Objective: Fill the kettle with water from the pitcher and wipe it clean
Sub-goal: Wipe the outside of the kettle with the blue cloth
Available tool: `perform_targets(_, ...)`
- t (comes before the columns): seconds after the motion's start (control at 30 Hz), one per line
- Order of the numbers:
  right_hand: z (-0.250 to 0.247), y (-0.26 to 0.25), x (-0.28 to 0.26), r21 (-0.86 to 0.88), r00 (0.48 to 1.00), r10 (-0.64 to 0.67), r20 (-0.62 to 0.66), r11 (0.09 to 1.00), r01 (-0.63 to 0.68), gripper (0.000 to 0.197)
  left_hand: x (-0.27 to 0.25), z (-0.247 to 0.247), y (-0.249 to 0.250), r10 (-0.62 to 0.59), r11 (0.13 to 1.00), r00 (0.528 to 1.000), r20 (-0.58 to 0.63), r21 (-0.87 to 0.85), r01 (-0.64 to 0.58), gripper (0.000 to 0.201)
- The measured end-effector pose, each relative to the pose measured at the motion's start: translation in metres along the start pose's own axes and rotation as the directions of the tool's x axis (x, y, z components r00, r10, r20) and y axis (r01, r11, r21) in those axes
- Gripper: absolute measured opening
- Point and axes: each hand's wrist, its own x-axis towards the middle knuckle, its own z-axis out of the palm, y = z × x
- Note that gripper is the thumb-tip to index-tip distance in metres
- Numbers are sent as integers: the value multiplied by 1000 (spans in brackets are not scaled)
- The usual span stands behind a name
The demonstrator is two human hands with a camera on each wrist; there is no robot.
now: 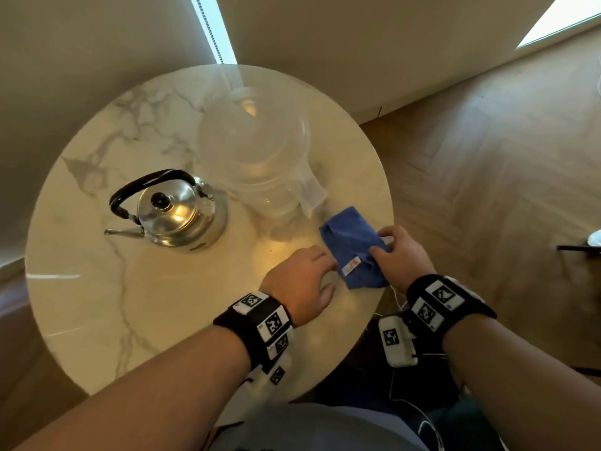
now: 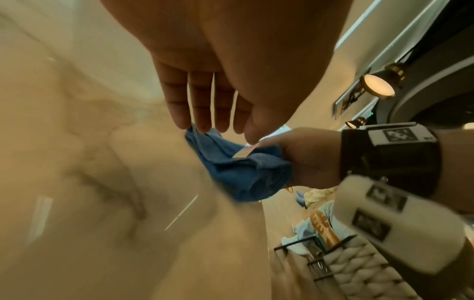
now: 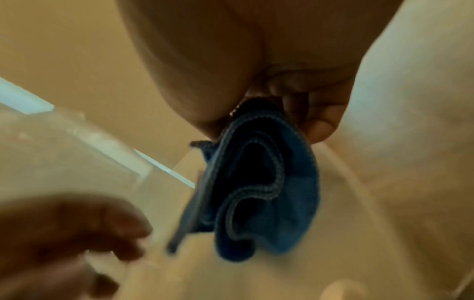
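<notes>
Herringbone wood flooring and pale walls surround a round white marble counter [image 1: 97, 288] with grey veining. On its left side stands a polished steel kettle [image 1: 175, 213] with a black arched handle and black lid knob, lid on, spout pointing left. Just beside it to the right stands a clear plastic pitcher [image 1: 260, 157] with a clear lid, its handle turned toward the counter's right edge. Near that edge, in front of the pitcher, is a folded blue cloth [image 1: 354, 249] with a small white label. The right hand [image 1: 403, 255] has its grip closed on the cloth, thumb and fingers pinching the bunched folds. The left hand [image 1: 302, 281] reaches toward the cloth's left side with fingers straight and relaxed, its grip open, the fingertips [image 2: 202, 125] at the cloth's edge.
</notes>
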Motion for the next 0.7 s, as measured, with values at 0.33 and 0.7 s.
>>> perform_targets(0.33, 31, 8, 3, -412, 923, -362, 130, 827, 383, 48, 59, 55, 14, 22, 979, 998, 60, 199, -34, 45)
perform_targets(0.7, 17, 28, -50, -360, 831, -491, 261, 749, 556, 37, -94, 28, -34, -125, 990, 982, 139, 83, 114, 38)
